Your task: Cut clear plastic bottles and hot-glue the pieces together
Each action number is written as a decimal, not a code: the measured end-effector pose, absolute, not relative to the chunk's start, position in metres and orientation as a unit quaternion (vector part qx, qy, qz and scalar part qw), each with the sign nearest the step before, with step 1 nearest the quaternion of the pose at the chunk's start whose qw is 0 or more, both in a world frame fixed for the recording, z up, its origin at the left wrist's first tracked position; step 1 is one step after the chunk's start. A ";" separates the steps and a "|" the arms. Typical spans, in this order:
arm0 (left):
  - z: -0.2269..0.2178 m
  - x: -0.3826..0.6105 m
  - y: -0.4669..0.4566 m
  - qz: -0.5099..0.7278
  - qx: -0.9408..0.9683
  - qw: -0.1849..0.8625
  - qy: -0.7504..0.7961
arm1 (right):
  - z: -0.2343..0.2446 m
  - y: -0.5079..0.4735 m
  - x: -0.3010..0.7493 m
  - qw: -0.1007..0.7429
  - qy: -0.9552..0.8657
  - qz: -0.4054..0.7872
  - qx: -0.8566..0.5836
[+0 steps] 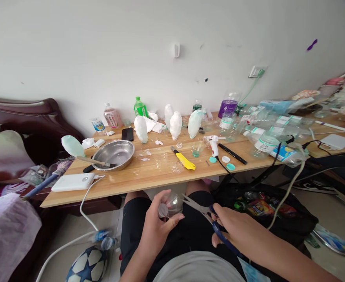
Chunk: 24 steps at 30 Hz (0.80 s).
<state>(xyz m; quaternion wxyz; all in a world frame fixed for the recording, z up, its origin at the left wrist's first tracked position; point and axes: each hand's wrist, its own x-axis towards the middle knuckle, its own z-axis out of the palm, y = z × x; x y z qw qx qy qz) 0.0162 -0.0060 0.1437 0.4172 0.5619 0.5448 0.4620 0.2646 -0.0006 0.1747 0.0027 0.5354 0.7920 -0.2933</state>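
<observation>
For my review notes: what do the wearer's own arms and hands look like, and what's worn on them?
Both the left hand and the right hand are bare, with no glove, ring or watch to be seen. No sleeve shows on either visible forearm. Elsewhere, the wearer has a light grey top and black shorts.

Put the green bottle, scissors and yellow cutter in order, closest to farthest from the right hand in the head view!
1. Scissors: in the right hand.
2. Yellow cutter: on the table.
3. Green bottle: back left, near the wall.
</observation>
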 end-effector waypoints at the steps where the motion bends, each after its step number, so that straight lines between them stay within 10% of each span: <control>1: 0.145 0.017 -0.006 0.461 0.560 0.412 0.552 | 0.171 -0.002 0.264 -0.001 0.798 -0.287 0.530; 24: 0.149 0.022 -0.008 0.437 0.542 0.502 0.513 | 0.164 0.001 0.245 0.030 0.813 -0.169 0.556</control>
